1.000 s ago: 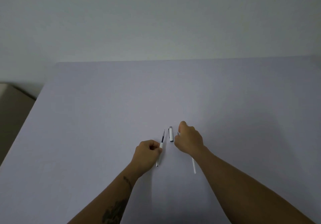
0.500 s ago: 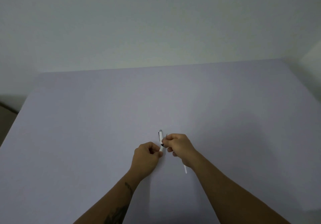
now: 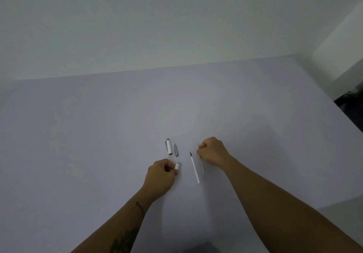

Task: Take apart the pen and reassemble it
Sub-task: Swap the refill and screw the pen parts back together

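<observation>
I see the pen in pieces on the counter (image 3: 98, 134). The cap (image 3: 168, 146) and grey tip (image 3: 176, 150) lie side by side at twelve o'clock from my left hand (image 3: 160, 176), parked clear of the work. Left fingers pinch the white barrel (image 3: 177, 166), open end up (ready, I judge, to take a part). The refill (image 3: 194, 168) lies at three o'clock from it. My right hand (image 3: 213, 151) is curled on something thin; I cannot tell what.
</observation>
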Available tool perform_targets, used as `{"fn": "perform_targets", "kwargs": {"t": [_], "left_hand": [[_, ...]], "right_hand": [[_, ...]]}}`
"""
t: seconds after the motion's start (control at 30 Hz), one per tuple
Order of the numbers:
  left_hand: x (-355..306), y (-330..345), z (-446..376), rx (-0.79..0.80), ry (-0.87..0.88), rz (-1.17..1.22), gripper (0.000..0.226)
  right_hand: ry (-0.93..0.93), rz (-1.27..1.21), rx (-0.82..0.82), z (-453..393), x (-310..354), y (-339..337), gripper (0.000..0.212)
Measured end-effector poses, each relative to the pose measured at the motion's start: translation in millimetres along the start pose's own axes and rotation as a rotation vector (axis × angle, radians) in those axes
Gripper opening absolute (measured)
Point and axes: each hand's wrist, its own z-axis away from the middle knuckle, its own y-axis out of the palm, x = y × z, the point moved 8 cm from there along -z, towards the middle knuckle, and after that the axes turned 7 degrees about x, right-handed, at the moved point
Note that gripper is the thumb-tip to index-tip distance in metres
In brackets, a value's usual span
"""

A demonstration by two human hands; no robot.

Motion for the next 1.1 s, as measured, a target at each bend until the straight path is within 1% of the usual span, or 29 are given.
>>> {"fn": "perform_targets", "kwargs": {"t": [0.07, 0.13, 0.3, 0.4, 0.53, 0.77, 0.93, 1.1], "left_hand": [[2, 2, 1, 0.006, -0.008, -0.005, 0.012], [4, 4, 0, 0.009, -0.020, -0.009, 0.011], [12, 6, 1, 0.015, -0.035, -0.030, 0.013], [13, 8, 2, 0.024, -0.037, -0.031, 0.010], [11, 8, 2, 0.011, -0.021, -0.027, 0.011], [8, 3, 5, -0.009, -0.005, -0.018, 0.017], [11, -4, 12, -0.023, -0.008, -0.003, 0.026], [18, -8, 19, -0.017, -0.023, 0.025, 0.021]], "right_hand": [[0.028, 0.086, -0.004, 0, -12, 8, 0.015], [0.027, 0.112, -0.032, -1, -18, 13, 0.014], [0.001, 0.199, -0.089, -2, -14, 18, 0.014], [-0.007, 0.218, -0.109, 0, -13, 17, 0.018], [-0.061, 0.201, -0.144, 8, -4, 17, 0.010], [-0.080, 0.366, -0.116, 16, 7, 40, 0.017], [-0.082, 0.495, -0.139, 19, 11, 51, 0.014], [-0.088, 0.496, -0.124, 24, 14, 61, 0.009]]}}
